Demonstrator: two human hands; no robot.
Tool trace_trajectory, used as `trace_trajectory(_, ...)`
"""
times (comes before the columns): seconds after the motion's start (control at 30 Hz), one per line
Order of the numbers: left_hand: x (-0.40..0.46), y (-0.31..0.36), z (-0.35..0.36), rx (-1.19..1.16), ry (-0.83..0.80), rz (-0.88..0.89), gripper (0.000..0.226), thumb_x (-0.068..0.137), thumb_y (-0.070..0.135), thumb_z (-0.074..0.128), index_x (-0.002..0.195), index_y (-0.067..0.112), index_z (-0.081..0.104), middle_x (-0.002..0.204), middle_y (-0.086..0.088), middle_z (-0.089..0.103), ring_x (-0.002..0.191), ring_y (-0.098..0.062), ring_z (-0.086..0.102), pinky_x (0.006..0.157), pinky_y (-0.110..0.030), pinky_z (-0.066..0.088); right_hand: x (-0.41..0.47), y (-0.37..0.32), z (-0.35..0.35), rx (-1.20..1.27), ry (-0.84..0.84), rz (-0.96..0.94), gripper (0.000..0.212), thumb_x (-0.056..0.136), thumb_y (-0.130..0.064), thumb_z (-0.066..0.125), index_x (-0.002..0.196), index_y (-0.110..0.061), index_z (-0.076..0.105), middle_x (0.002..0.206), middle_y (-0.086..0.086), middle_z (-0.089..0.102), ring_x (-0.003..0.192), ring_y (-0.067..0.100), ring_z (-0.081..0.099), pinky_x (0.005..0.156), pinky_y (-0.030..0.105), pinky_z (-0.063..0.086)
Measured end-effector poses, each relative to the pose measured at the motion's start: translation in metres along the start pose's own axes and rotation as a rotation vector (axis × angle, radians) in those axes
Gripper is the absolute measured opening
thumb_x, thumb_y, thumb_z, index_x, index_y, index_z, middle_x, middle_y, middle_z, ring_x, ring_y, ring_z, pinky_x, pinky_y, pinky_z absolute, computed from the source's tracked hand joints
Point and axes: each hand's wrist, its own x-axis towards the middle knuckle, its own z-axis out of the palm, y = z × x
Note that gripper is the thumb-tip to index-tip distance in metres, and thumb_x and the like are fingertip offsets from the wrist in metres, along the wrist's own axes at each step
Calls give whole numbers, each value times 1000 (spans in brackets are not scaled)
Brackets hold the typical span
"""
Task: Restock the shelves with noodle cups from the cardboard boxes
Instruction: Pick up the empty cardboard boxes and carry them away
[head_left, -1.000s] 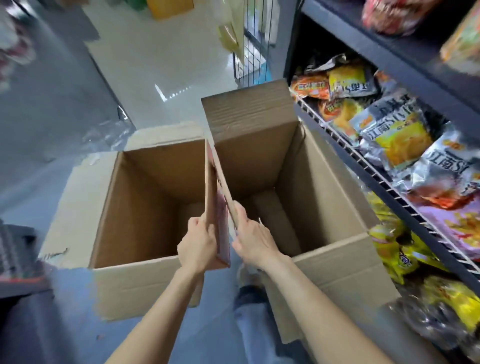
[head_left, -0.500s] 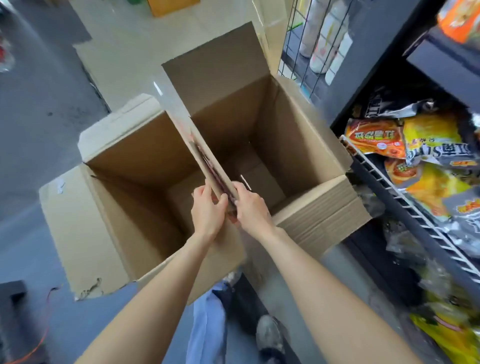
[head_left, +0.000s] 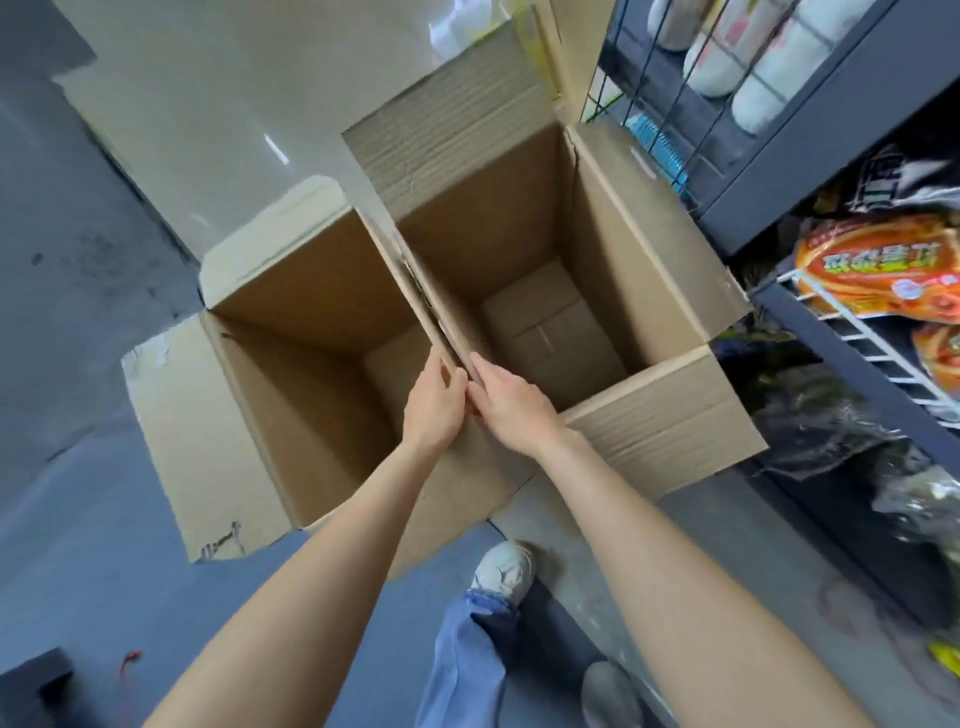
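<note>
Two open cardboard boxes stand side by side on the floor (head_left: 93, 519), their inner walls pressed together. The left box (head_left: 291, 364) and the right box (head_left: 597, 291) both show bare bottoms; no noodle cups are visible in either. Just right of the right box stands a dark shelf unit (head_left: 810, 171), with a wire shelf (head_left: 872, 343) carrying orange snack packets (head_left: 878, 270), and pale bottles (head_left: 769, 78) behind a wire grid higher up. A white shoe (head_left: 501, 571) and blue trouser leg (head_left: 467, 660) lie below the boxes' near edge. The left hand (head_left: 434, 402) and right hand (head_left: 511, 402) meet at the near end of the joined walls, fingers curled over the cardboard edges, gripping them from either side.
</note>
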Motion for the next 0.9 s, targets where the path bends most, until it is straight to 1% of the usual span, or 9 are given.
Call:
trace_trajectory(0.1,-9,-2,-10,59,49,16,40,91,29,48,130,25,49,119,-3,63,108,-24,58,94,-46,48,-7,0,-4,84,-67,13,56,100,-21,43,151,-29,20,151,1,38,133,26,43,107,43,37)
trace_trajectory(0.27,-5,-5,-22,-27,85,-8,49,84,34,59,132,39,48,115,9,60,105,-18,62,88,-45,54,-5,-8,-8,189,-151,1,57,98,-11,42,149,-29,27,150,0,39,134,24,42,110,42,36)
trace_trajectory(0.33,-2,-3,-19,17,73,-21,54,83,37,64,134,36,44,119,5,60,101,-17,63,89,-42,53,-3,-4,-13,105,92,-17,48,96,-10,46,142,-25,44,140,1,52,123,24,52,100,39,42)
trace_trajectory(0.4,1,1,-12,122,58,-22,64,82,46,67,137,26,40,124,0,58,107,-20,59,92,-36,48,-1,15,-27,-105,569,-15,41,87,-4,56,126,-15,60,126,5,62,110,29,59,89,38,45)
trace_trajectory(0.47,7,4,-5,202,61,-31,79,78,56,67,139,18,36,128,-5,54,114,-24,55,90,-36,45,-5,47,-48,-303,818,136,48,82,-3,60,128,-13,56,137,13,51,123,35,48,98,45,38)
trace_trajectory(0.53,12,7,-1,242,62,-17,86,76,60,67,140,15,33,130,-9,50,115,-28,54,90,-39,46,-8,78,-73,-296,754,381,63,86,-8,61,143,-16,36,150,20,30,137,40,28,110,51,24)
trace_trajectory(0.63,15,5,2,210,60,-43,84,79,61,63,143,16,30,132,-10,48,116,-30,53,93,-42,45,-3,100,-91,-267,622,520,74,87,-8,60,149,-19,21,153,18,22,137,39,26,107,52,26)
trace_trajectory(0.83,8,8,1,71,24,-53,76,80,75,43,133,21,40,123,-8,48,103,-30,57,90,-39,45,12,83,-97,-160,700,190,64,69,19,52,128,-7,53,138,10,43,118,32,41,95,42,40)
trace_trajectory(0.9,8,7,-3,68,45,-44,64,85,61,52,133,21,38,122,-6,45,100,-29,57,85,-34,42,25,75,-103,-130,668,94,67,69,23,49,129,-5,54,138,8,44,120,29,41,96,38,40)
